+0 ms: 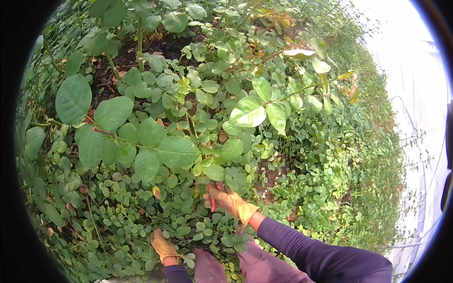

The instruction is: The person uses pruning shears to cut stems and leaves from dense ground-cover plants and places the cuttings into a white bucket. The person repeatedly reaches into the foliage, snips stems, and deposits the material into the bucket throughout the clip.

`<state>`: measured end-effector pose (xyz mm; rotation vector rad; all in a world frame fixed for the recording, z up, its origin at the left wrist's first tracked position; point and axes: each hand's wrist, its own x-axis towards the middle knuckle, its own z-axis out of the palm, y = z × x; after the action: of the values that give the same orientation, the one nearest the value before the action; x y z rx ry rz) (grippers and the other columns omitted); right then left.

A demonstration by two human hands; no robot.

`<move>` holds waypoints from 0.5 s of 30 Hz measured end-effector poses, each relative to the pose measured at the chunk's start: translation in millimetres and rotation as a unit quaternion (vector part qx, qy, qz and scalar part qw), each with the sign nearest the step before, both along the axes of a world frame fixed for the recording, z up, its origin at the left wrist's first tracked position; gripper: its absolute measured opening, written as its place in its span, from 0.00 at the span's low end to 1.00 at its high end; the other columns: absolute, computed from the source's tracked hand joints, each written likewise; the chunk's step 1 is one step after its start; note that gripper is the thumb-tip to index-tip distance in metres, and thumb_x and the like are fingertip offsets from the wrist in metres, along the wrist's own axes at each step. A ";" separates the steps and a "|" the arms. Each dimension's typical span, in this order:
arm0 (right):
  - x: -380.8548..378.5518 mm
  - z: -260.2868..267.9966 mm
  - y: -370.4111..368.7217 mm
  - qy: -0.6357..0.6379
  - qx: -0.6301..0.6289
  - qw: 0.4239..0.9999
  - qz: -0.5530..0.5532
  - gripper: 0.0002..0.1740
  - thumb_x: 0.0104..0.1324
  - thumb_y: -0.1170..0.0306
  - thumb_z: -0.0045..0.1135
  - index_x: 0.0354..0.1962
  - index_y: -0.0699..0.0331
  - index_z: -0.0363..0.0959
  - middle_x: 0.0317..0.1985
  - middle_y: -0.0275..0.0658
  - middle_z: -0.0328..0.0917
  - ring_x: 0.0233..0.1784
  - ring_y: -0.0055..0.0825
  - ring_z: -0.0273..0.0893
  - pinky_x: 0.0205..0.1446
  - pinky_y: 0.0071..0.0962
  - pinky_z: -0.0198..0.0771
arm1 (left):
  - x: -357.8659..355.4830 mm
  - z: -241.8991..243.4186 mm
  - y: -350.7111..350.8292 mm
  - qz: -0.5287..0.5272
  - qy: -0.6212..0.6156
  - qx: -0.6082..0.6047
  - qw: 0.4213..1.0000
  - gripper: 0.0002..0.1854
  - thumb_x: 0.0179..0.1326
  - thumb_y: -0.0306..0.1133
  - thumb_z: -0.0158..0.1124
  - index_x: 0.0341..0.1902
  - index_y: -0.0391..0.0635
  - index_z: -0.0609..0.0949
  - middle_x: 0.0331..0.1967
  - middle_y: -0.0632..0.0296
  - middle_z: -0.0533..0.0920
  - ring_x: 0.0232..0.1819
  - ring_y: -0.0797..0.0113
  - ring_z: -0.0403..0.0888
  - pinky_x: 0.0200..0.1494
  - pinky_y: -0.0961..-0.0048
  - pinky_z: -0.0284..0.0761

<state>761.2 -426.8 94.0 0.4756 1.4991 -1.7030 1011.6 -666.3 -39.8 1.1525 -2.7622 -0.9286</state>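
My right hand (231, 203), in a tan work glove, is closed around the red handles of pruning shears (213, 204). Leaves hide the blades of the shears, so their position is unclear. Lower and to the left, my left hand (163, 244) wears a matching glove and reaches into the low foliage (198, 230). Its fingers are covered by leaves, and whether they grip a stem cannot be seen. A leafy rose stem (132, 144) with broad green leaves arches across the space above both hands.
Another long rose shoot (293, 92) leans out at the upper right. Thick upright stems (140, 46) rise from dark, littered soil (120, 60) at the upper left. White plastic sheeting (417, 88) runs along the right side. My trousered legs (262, 261) stand among the plants.
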 end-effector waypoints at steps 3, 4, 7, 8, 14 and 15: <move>-28.7 -61.4 7.3 -0.069 0.056 0.993 -0.082 0.25 0.82 0.53 0.62 0.64 0.64 0.77 0.52 0.47 0.86 0.51 0.42 0.90 0.55 0.49 0.92 | -4.4 35.0 1.0 0.410 0.199 0.377 0.806 0.22 0.69 0.40 0.70 0.58 0.37 0.80 0.50 0.59 0.84 0.44 0.60 0.85 0.51 0.64 0.83; -30.7 -84.0 -0.1 -0.119 0.089 0.983 -0.107 0.26 0.82 0.52 0.61 0.63 0.65 0.77 0.52 0.48 0.86 0.51 0.43 0.89 0.51 0.49 0.91 | -1.8 49.0 2.3 0.465 0.209 0.403 0.760 0.24 0.70 0.44 0.69 0.58 0.36 0.80 0.49 0.60 0.84 0.42 0.63 0.85 0.50 0.66 0.83; -33.0 -140.5 -32.1 -0.090 0.141 0.986 0.026 0.21 0.85 0.52 0.52 0.57 0.60 0.80 0.49 0.47 0.85 0.48 0.41 0.88 0.44 0.44 0.87 | 9.6 86.2 4.9 0.428 0.205 0.391 0.789 0.25 0.72 0.43 0.69 0.58 0.32 0.80 0.44 0.57 0.84 0.41 0.65 0.88 0.47 0.68 0.85; -34.0 -153.7 -43.2 -0.086 0.168 0.976 0.109 0.22 0.86 0.51 0.51 0.59 0.58 0.80 0.51 0.46 0.86 0.50 0.40 0.88 0.47 0.41 0.86 | 13.1 94.4 10.3 0.417 0.231 0.393 0.787 0.24 0.72 0.43 0.69 0.58 0.33 0.80 0.43 0.57 0.84 0.42 0.65 0.89 0.47 0.68 0.86; -29.3 -152.0 -38.2 -0.040 0.179 0.960 0.213 0.15 0.84 0.56 0.55 0.51 0.57 0.80 0.45 0.40 0.88 0.41 0.37 0.86 0.44 0.40 0.80 | 19.2 143.4 30.8 0.402 0.199 0.380 0.809 0.19 0.74 0.40 0.65 0.48 0.31 0.84 0.42 0.52 0.90 0.41 0.60 0.94 0.48 0.68 0.91; -28.7 -142.4 -28.0 -0.066 0.149 0.975 0.151 0.14 0.83 0.57 0.57 0.48 0.59 0.80 0.41 0.40 0.88 0.36 0.38 0.86 0.40 0.41 0.81 | 16.1 155.6 32.0 0.387 0.201 0.378 0.817 0.18 0.74 0.40 0.65 0.48 0.32 0.84 0.42 0.52 0.90 0.41 0.61 0.93 0.48 0.67 0.91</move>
<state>732.5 -454.8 -48.4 0.4780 1.6427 -1.1947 1027.7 -634.3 115.8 1.6692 -1.3312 -1.8541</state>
